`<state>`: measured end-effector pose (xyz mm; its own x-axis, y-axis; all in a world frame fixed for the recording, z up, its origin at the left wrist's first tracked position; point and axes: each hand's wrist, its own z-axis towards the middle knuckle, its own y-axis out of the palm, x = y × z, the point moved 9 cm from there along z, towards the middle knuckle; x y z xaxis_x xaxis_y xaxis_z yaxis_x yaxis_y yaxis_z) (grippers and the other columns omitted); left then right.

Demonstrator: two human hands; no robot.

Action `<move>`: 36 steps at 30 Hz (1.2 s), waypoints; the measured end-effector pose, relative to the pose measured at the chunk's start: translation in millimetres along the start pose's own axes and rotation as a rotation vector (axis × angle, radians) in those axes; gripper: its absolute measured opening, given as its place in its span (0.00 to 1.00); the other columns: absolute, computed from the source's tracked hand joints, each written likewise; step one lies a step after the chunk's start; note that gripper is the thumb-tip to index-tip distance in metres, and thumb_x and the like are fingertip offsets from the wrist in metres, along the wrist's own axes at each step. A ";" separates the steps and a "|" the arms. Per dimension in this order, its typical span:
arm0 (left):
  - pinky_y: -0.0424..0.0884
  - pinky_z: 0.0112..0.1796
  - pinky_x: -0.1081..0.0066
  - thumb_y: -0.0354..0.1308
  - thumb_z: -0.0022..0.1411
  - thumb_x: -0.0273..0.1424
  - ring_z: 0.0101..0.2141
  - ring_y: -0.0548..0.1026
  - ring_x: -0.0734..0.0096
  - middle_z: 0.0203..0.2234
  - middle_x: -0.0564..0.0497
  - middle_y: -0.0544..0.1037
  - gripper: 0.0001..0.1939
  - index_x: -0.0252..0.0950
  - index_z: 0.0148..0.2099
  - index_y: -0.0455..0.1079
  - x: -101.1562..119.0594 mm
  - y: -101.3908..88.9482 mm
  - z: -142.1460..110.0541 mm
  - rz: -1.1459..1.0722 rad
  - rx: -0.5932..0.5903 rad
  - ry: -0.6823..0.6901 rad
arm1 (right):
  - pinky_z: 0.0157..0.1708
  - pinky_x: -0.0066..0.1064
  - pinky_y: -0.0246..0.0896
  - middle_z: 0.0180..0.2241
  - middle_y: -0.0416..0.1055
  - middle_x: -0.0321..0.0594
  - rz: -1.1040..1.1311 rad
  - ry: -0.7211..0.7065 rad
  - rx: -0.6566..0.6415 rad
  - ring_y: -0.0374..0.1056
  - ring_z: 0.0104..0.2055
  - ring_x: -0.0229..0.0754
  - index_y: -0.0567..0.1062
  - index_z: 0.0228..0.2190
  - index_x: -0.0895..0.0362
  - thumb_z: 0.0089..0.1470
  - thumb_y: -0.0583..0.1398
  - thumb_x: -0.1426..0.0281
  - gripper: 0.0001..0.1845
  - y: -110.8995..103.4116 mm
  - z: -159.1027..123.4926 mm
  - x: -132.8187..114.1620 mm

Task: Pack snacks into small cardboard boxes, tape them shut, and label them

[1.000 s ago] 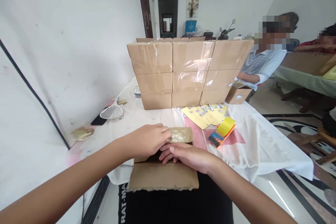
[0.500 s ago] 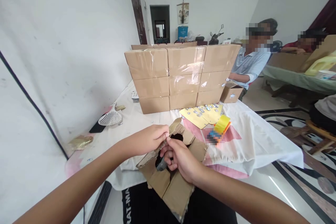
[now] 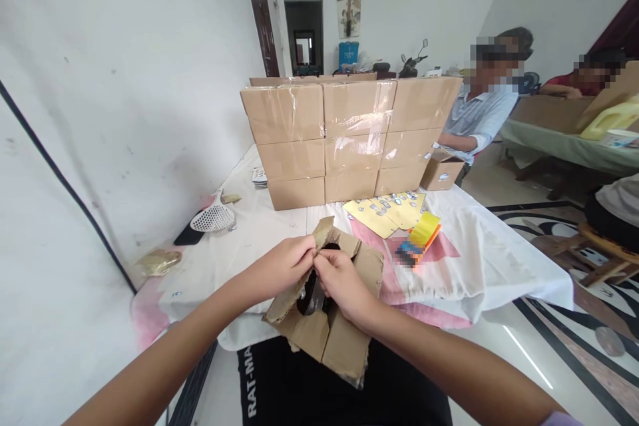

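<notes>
Drawn up from the opening since the previous frame, the right hand [image 3: 347, 287] had met the left hand [image 3: 293, 262] at the torn left flap [image 3: 285, 302] of the cardboard box [image 3: 347, 345]. Both hands pinched that edge, fingertips close together, neither clearly nearer. The box lay directly beneath them at the worktop [image 3: 254, 239]'s near edge, turned askew, its opening slanting away rightward. Inside showed a dark grey object [image 3: 313, 301], too hidden to name. Beyond stood taped cartons [image 3: 357, 140] and a small carton [image 3: 442, 173], contents unseen.
</notes>
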<state>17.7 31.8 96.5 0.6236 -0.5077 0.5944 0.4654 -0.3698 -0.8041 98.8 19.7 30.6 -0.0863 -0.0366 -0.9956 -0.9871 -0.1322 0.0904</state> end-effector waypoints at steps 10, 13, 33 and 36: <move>0.57 0.31 0.67 0.39 0.73 0.37 0.29 0.67 0.68 0.30 0.53 0.68 0.13 0.39 0.35 0.56 3.9 -3.6 -12.5 0.294 -0.040 0.025 | 0.22 0.28 0.39 0.18 0.50 0.29 -0.106 -0.093 -0.019 0.45 0.22 0.33 0.57 0.18 0.54 0.57 0.54 0.64 0.18 1.7 -9.0 -10.8; 0.57 0.32 0.67 0.36 0.74 0.37 0.30 0.68 0.67 0.31 0.53 0.70 0.15 0.39 0.36 0.58 3.7 -3.4 -13.6 0.292 -0.012 0.005 | 0.22 0.28 0.39 0.17 0.50 0.28 -0.063 -0.052 -0.032 0.45 0.21 0.32 0.56 0.19 0.54 0.57 0.55 0.62 0.19 0.5 -13.2 -9.1; 0.58 0.35 0.69 0.46 0.72 0.40 0.32 0.65 0.71 0.29 0.55 0.68 0.17 0.37 0.32 0.62 -5.9 18.9 -37.9 -0.040 -0.248 0.013 | 0.29 0.30 0.48 0.25 0.58 0.32 -0.213 -0.154 -0.206 0.53 0.28 0.36 0.62 0.25 0.55 0.65 0.52 0.60 0.18 16.6 -24.6 1.3; 0.54 0.31 0.69 0.47 0.70 0.41 0.28 0.58 0.73 0.24 0.57 0.60 0.19 0.37 0.28 0.56 -15.1 24.8 -40.5 -0.236 -0.188 -0.067 | 0.29 0.30 0.47 0.24 0.56 0.31 -0.261 -0.173 -0.195 0.52 0.28 0.36 0.61 0.24 0.55 0.65 0.52 0.63 0.18 17.0 -24.6 -2.1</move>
<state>-5.6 -1.1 67.3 0.5547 -0.3407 0.7591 0.4817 -0.6124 -0.6269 85.5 -6.9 34.8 0.1273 0.1896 -0.9736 -0.9361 -0.3015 -0.1811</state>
